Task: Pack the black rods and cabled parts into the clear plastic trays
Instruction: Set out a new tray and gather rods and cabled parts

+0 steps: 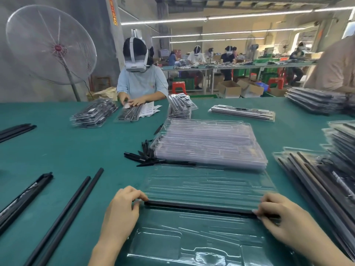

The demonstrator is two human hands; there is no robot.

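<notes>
A clear plastic tray (203,233) lies open in front of me on the green table. A long black rod (199,206) lies across its middle fold. My left hand (123,210) pinches the rod's left end with curled fingers. My right hand (284,217) holds the right end the same way. Two more black rods (76,206) lie loose to my left, beside a dark bundled part (25,198). A heap of small black parts (148,156) sits beyond the tray.
A stack of empty clear trays (209,143) stands behind the open one. Filled trays (326,181) pile up at the right. Across the table a person with a headset (140,77) works among more filled stacks (94,114). A fan (51,45) stands back left.
</notes>
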